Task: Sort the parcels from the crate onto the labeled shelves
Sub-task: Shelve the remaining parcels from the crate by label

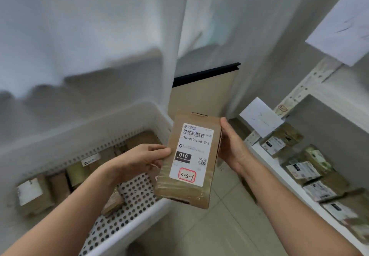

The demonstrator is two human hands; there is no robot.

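I hold a flat brown cardboard parcel (pixel 189 194) upright in front of me, label facing me. Its white label reads 010-010-L30-551 with "3-3-7" handwritten in a red box. My left hand (pixel 139 160) grips its left edge and my right hand (pixel 231 146) grips its right edge. Below and to the left stands the white perforated crate (pixel 127 116) with several brown parcels (pixel 34 194) lying in it. On the right, a white metal shelf (pixel 279 170) carries several labelled parcels (pixel 305 170) in a row.
Paper tags hang on the shelf frame: one (pixel 260 117) by the lower level, one (pixel 343 28) higher up. A white curtain (pixel 99 36) hangs behind the crate. Beige tiled floor (pixel 225 225) lies between crate and shelf. A black-edged panel (pixel 207 74) stands behind.
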